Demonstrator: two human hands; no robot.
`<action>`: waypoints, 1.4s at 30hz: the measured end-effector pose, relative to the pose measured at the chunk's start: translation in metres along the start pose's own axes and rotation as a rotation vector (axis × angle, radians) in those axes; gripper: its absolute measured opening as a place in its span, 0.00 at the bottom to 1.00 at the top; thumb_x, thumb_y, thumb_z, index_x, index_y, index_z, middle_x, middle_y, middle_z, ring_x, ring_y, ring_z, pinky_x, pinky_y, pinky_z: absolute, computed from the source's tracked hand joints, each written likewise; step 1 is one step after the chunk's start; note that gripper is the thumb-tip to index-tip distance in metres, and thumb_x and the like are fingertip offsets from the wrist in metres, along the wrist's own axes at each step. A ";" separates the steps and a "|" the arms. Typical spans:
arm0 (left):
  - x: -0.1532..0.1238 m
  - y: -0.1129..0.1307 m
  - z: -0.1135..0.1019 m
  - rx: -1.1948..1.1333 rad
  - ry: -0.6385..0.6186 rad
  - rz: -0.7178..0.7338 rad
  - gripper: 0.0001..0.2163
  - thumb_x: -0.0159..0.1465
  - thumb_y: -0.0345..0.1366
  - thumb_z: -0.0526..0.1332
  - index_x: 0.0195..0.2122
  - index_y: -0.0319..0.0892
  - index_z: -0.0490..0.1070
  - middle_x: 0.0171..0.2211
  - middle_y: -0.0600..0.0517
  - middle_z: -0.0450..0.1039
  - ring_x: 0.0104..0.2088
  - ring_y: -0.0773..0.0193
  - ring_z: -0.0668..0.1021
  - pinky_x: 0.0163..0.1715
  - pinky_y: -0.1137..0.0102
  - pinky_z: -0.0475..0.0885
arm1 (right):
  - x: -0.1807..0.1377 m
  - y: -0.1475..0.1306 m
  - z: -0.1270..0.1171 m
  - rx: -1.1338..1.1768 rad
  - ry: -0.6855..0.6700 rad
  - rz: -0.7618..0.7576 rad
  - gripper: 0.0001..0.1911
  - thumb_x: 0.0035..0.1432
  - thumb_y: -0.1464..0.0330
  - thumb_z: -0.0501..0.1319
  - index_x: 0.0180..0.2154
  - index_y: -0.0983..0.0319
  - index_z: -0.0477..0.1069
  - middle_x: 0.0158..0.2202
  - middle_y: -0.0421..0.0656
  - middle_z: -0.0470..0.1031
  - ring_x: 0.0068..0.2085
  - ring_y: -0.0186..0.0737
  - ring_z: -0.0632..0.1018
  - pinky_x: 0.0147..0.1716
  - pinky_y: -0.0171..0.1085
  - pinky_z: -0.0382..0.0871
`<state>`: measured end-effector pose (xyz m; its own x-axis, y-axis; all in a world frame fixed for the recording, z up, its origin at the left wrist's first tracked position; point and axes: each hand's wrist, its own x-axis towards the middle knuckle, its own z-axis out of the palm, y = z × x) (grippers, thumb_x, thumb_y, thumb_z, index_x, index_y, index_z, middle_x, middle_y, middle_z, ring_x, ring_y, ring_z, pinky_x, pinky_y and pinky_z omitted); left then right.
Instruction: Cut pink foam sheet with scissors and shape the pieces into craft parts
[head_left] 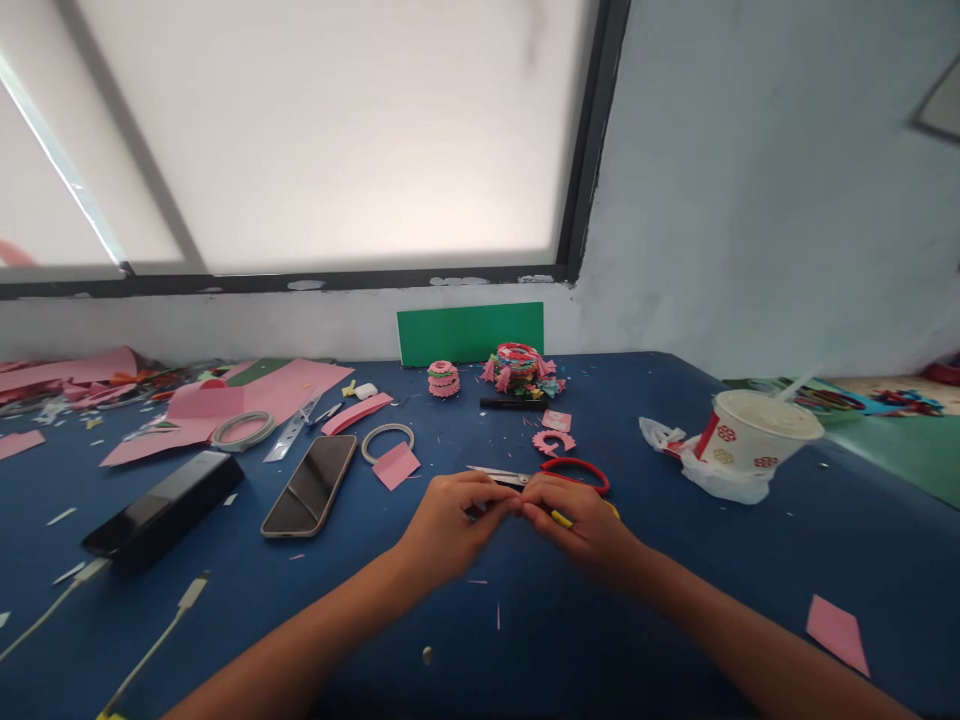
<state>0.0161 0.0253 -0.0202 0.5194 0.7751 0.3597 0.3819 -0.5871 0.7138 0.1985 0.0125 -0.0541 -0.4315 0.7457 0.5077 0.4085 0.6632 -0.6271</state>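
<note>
My left hand and my right hand meet at the fingertips above the blue table. Both are closed in a pinch, and whatever lies between them is too small or hidden to name. Just behind the fingers lie scissors with red and yellow handles, partly covered by my hands. A toothed pink paper ring and a small pink paper piece rest beyond the scissors. Left of my left hand, a pink paper square overlaps a roll of tape.
At left are a phone, a black power bank, cables, a ruler and pink paper sheets. Stacked paper rings, a colourful paper piece and a black pen lie ahead. A cup stands right.
</note>
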 end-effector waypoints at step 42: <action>0.022 -0.050 -0.053 0.469 -0.432 -0.216 0.19 0.48 0.40 0.66 0.42 0.41 0.73 0.41 0.47 0.72 0.41 0.55 0.73 0.39 0.68 0.64 | 0.012 0.057 -0.033 0.076 0.140 0.440 0.14 0.52 0.58 0.60 0.32 0.62 0.74 0.31 0.44 0.77 0.32 0.40 0.76 0.32 0.36 0.67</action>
<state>-0.0319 0.0838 -0.0161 0.6165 0.7804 -0.1043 0.7521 -0.5446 0.3711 0.2435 0.0615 -0.0647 -0.1151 0.9600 0.2552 0.4656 0.2791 -0.8398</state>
